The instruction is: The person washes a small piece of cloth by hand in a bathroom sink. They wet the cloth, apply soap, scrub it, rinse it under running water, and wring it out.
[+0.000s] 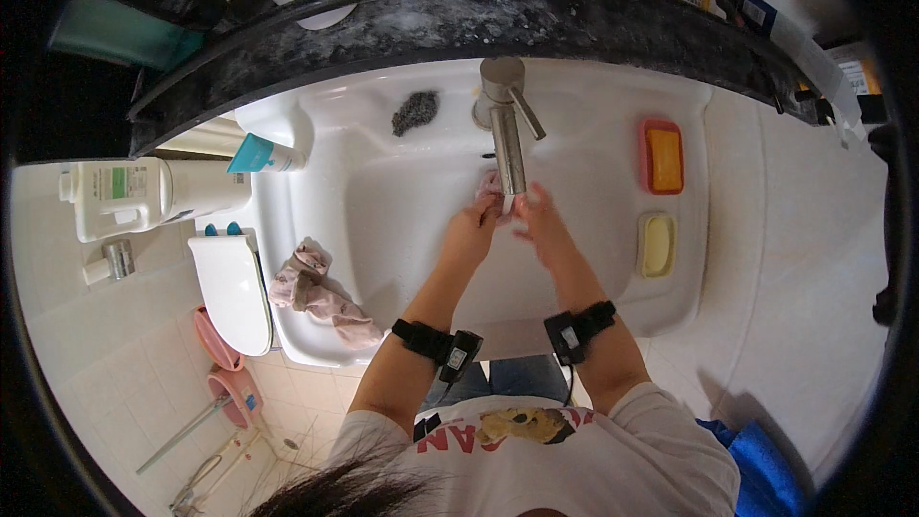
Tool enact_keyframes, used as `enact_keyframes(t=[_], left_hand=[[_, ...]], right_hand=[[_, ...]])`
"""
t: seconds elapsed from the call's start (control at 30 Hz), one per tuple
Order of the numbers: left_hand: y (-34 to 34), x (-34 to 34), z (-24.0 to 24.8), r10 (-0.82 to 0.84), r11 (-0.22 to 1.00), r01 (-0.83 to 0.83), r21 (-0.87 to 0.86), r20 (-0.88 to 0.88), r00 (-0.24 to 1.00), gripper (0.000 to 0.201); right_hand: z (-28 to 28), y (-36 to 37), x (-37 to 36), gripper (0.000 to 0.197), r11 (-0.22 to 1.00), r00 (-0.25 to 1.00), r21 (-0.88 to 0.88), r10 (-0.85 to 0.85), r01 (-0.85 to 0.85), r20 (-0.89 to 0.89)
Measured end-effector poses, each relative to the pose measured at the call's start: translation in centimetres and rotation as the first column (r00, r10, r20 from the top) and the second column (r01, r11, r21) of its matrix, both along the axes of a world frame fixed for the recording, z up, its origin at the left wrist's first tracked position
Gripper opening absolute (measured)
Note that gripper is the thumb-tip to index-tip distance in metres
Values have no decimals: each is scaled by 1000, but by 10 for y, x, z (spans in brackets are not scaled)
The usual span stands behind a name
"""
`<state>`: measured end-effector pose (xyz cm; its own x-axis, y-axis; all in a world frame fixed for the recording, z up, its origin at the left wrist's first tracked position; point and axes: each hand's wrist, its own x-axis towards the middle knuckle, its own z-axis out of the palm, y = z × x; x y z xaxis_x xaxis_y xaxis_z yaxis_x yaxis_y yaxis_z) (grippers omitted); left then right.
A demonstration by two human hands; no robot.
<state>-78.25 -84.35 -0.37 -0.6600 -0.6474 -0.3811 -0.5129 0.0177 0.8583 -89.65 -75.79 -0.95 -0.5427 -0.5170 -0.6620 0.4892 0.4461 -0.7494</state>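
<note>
Both my hands are over the white washbasin [402,201], under the spout of the metal tap [509,148]. My left hand [473,226] is closed on a small wet-looking pink cloth [489,184], partly hidden by the spout and my fingers. A pale streak of what looks like water falls beside it. My right hand [542,222] is just right of the spout, its fingers apart and slightly blurred; no object shows in it. On the basin's left rim lies a crumpled pink patterned sock [321,295].
A dark scrubbing pad [415,113] lies at the back left of the basin. Orange soap in a red dish [662,157] and a pale yellow soap dish [657,245] sit on the right rim. A blue-capped tube [260,154] stands left; a black stone shelf [431,24] overhangs the back.
</note>
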Motion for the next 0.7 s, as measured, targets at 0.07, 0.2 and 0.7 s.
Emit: enact_keyframes(t=[0.07,0.2,0.7], left_hand=[[8,-1,-11,-30,1000,30,4,106,994,25],[13,5,-16,42,946,2,324,-129,991,25],[-17,9,10,-161,985,156,71,72,984,27]], right_hand=[[7,5,15,49,988,867,-136,2,76,498],[8,6,10,39,954,870,-267,16,133,494],[16,-2,-11,34,938,890,-304,275,-165,365]])
